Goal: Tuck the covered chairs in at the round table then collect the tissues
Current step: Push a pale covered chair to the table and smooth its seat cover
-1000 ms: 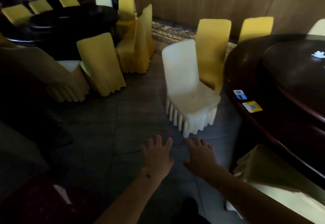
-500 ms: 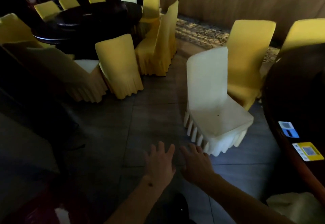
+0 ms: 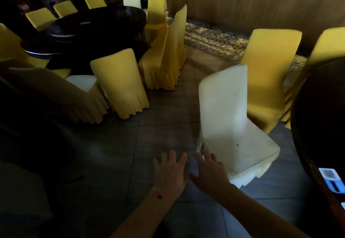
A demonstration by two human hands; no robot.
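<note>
A cream-covered chair (image 3: 229,120) stands pulled out from the dark round table (image 3: 321,122) at the right edge, its seat facing the table. Behind it stands a yellow-covered chair (image 3: 268,73), and another yellow chair (image 3: 330,43) shows at the far right. My left hand (image 3: 170,172) and my right hand (image 3: 209,174) reach forward side by side with fingers spread, holding nothing. My right hand's fingertips are just short of the cream chair's near left corner. No tissue is in view.
A second dark round table (image 3: 93,28) stands at the back left, ringed by several yellow and cream covered chairs, one yellow chair (image 3: 121,82) nearest. Blue and white cards (image 3: 332,180) lie on the near table's rim. Grey tiled floor (image 3: 115,163) lies between; a wooden wall (image 3: 261,0) and patterned carpet run behind.
The view has swung left and closed in on the cream chair; the round table slid to the right edge and its tissue left the view. Both hands stay open and advance toward the chair.
</note>
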